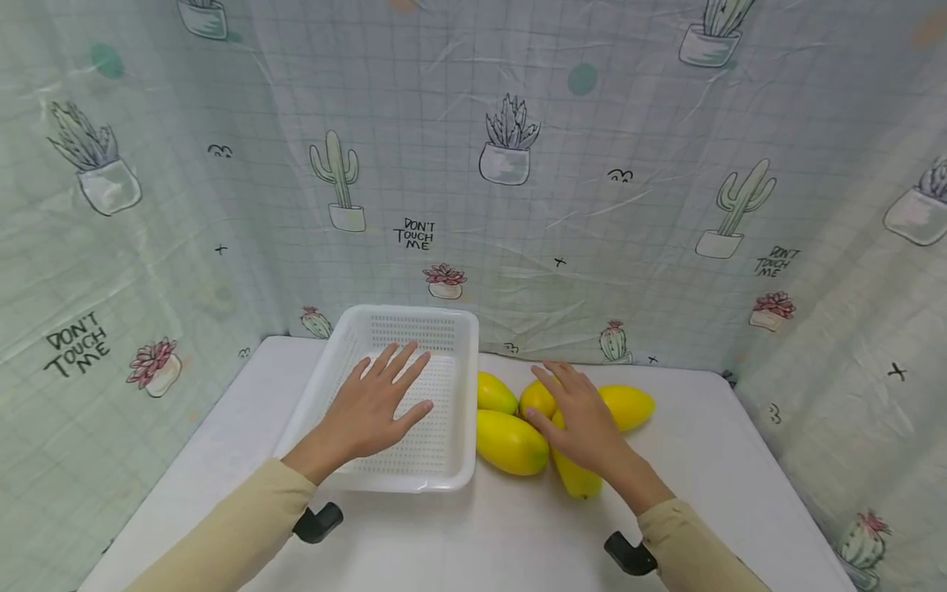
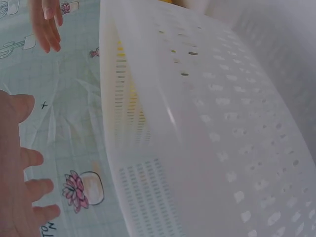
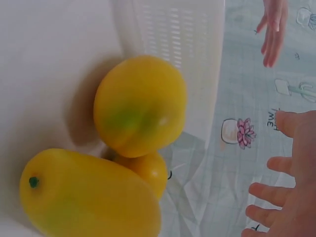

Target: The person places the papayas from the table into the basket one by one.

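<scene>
Two bare hands show on my feed. I record the left hand [image 1: 376, 413] spread above a white basket [image 1: 436, 432], a rounded rectangle of perforated plastic. The right hand [image 1: 588, 421], fingers apart, hovers over smooth, oval yellow fruits [image 1: 512, 444], clustered right of the basket on a white table [image 1: 703, 460]. Behind hangs a creased, cactus-printed sheet [image 1: 444, 99].

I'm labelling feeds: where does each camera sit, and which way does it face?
Head: worn on the head, facing forward and down at the white basket and yellow fruit; left hand, right hand and sleeves show.
Left wrist: on that wrist, facing the basket; both hands show.
Right wrist: on that wrist, facing the fruit; both hands show.
Both wrist views share basket and backdrop.
</scene>
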The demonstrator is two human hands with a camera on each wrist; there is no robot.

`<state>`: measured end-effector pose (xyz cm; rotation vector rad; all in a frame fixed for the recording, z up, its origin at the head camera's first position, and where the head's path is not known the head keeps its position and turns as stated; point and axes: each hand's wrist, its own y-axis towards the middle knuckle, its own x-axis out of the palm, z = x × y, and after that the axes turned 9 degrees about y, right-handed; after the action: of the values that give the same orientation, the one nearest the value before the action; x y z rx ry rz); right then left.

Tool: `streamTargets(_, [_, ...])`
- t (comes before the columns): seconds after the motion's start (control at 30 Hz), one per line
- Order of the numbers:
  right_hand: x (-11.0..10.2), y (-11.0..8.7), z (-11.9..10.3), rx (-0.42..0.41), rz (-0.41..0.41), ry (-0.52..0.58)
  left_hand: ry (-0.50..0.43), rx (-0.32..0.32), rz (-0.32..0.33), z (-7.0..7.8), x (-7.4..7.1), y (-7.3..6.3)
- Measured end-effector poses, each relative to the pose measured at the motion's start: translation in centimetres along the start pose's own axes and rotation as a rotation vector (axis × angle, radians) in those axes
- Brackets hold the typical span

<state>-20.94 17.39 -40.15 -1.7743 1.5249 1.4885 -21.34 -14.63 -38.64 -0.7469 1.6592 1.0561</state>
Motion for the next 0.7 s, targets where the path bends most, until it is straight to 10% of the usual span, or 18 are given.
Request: streamTargets(0.7, [-0.6, -1.6, 2.6, 0.051, 0.051, 0.031, 0.001, -0.039, 0.025, -1.9, 1.0, -1.3])
